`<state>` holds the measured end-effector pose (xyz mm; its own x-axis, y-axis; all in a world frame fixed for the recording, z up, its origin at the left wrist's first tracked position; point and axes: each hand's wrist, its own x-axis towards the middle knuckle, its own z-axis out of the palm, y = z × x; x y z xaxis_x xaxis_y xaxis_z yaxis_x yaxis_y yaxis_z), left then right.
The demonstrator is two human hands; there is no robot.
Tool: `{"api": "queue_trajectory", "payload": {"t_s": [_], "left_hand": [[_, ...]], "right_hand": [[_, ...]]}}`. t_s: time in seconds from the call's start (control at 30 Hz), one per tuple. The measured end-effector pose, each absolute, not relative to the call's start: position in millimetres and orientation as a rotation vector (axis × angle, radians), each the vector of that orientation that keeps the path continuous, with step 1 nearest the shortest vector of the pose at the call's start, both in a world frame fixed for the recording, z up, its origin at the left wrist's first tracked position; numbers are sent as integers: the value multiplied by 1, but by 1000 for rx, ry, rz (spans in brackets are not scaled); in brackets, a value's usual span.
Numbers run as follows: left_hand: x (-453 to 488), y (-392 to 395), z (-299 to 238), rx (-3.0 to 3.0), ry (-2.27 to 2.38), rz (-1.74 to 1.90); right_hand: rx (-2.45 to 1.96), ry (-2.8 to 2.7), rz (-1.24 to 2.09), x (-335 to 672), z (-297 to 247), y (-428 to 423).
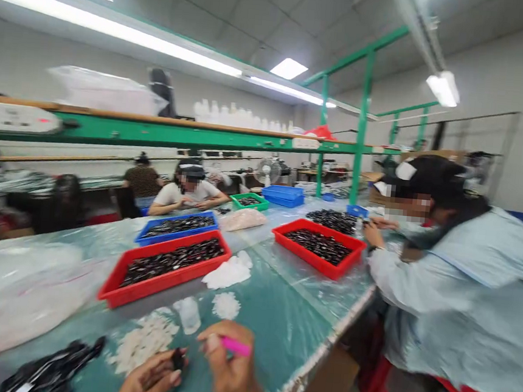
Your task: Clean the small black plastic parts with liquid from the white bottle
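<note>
My left hand [150,379] is closed on a small black part [178,359], pinched at the fingertips; its exact kind is too small to make out. Close by on the right, my right hand [231,364] grips a bright pink pen-like tool [236,346], whose working tip is hidden by the fingers. Just beyond my left hand lies a loose pile of small off-white pieces [146,339]. A translucent plastic cup [187,315] and a smaller heap of white bits [226,305] lie past my hands. Black strap-like parts [56,367] are bunched at the lower left.
Red trays of black parts stand at middle left [113,290] and right [351,262]. Behind are a blue tray [141,232] and a green tray [261,203]. Clear plastic bags [42,299] cover the left. One co-worker [458,298] sits at right, another [188,193] across.
</note>
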<state>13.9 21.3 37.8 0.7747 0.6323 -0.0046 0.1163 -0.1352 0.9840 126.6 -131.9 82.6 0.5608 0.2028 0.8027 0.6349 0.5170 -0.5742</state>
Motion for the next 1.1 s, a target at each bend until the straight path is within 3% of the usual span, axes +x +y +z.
{"api": "queue_trajectory", "payload": {"t_s": [0.37, 0.73, 1.1], "left_hand": [[1, 2, 17, 1693, 448, 402], [-3, 4, 13, 1684, 357, 312], [-2, 2, 22, 1736, 361, 303]], "right_hand": [[-1046, -1291, 217, 160, 60, -87], [-910, -1373, 199, 147, 17, -75], [-874, -1627, -9, 151, 24, -75]]}}
